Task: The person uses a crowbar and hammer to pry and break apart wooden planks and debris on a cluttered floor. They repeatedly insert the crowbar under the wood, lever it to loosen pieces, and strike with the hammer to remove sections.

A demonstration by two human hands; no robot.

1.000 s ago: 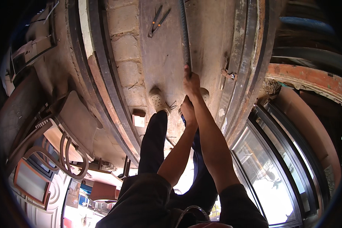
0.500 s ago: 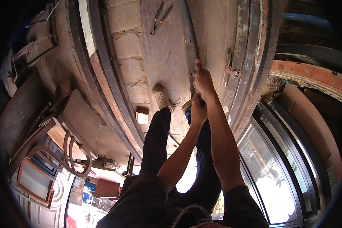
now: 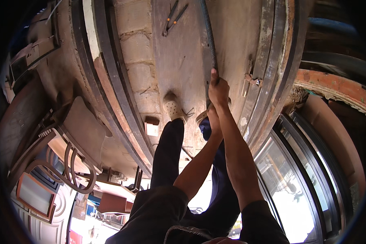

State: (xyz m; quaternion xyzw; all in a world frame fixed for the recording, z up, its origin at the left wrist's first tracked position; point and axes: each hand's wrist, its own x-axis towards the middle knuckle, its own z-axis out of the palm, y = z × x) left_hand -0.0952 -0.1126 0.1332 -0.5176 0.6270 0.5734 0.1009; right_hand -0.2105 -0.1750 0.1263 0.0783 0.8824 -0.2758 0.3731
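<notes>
A long dark rod (image 3: 208, 32) is gripped in the closed right hand (image 3: 218, 92), not set down.
The rod is seen from the frame's centre to its upper edge, where it is cut off; how much has been finished cannot be told. The left hand (image 3: 214, 118) is placed just below, its grip hidden. Orange-marked pincers (image 3: 174, 21) are left unheld, upper centre.

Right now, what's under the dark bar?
Along the bare length of the dark bar, brown floor shows below on both sides. The right grip wraps its near part and covers what lies behind; the floor directly under the bar is hidden too.
</notes>
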